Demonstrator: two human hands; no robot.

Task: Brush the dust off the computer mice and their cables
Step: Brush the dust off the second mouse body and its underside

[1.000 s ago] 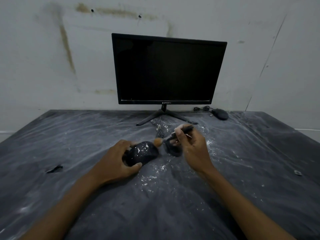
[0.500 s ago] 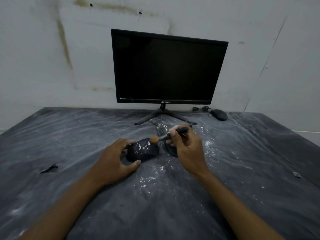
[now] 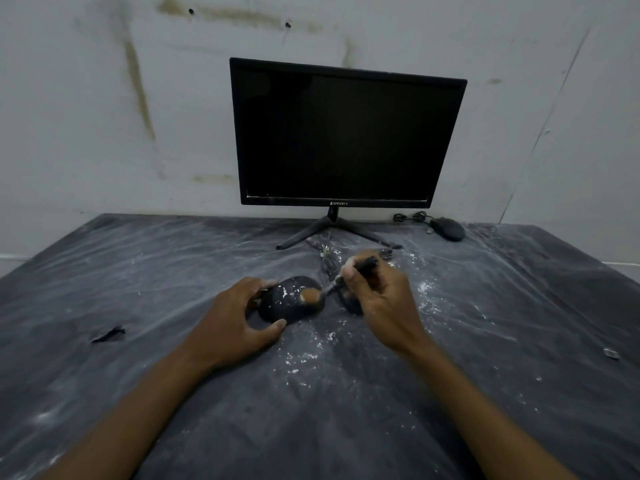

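The desk (image 3: 485, 341), draped in wrinkled clear plastic sheeting (image 3: 138, 278) dusted with white powder, runs back to a stained wall; its left and right stretches and the near edge lie open, apart from a small tear (image 3: 107, 335) in the covering toward the left edge and a tiny scrap (image 3: 611, 353) near the right edge. At the middle of the far edge stands a dark monitor (image 3: 346, 133) whose lower bezel reads "QWERTY", on a splayed stand (image 3: 332, 230). Near the far right corner sits a second mouse (image 3: 447, 229) with its coiled cable (image 3: 410, 217) just beside it. At the desk's centre the left hand (image 3: 232, 320) rests on the surface, thumb and fingers curled round a black, powder-flecked mouse (image 3: 289, 303) and gripping its sides. The right hand (image 3: 384, 303) pinches a small brush (image 3: 341, 280) pen-fashion, handle angled toward the monitor, its orange bristles touching the mouse's top. That mouse's cable (image 3: 327, 261) trails toward the stand.
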